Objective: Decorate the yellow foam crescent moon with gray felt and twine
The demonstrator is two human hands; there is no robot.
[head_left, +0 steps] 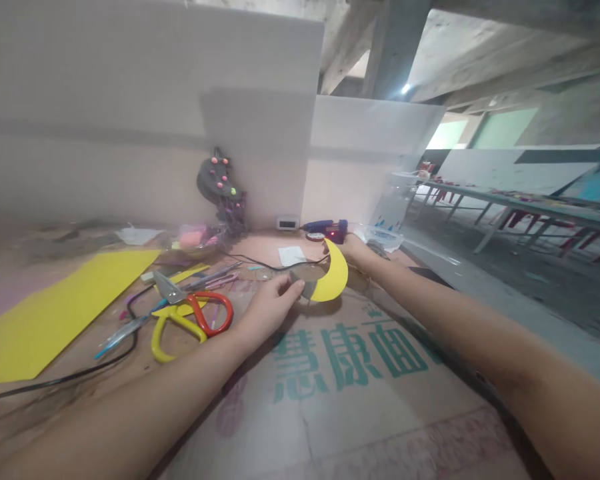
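Observation:
My left hand point(275, 300) pinches a dark grey piece at the lower left end of a yellow paper crescent point(336, 277), which hangs above the printed cardboard. Behind the crescent, my right hand point(353, 248) is closed at the handle of a blue hot glue gun point(325, 227) with a small red light lit. The gun's nozzle points left, and some of my right fingers are hidden. Left of my left hand lie scissors point(193, 313) with one red and one yellow handle loop, among pens and yellow paper scraps.
A large yellow sheet point(75, 313) lies at the left. A black cord point(280, 268) crosses the table. At the back stand a small white digital device point(287, 223) and a dark ornament point(220, 183) with pink beads. A white square point(291, 256) lies near the middle.

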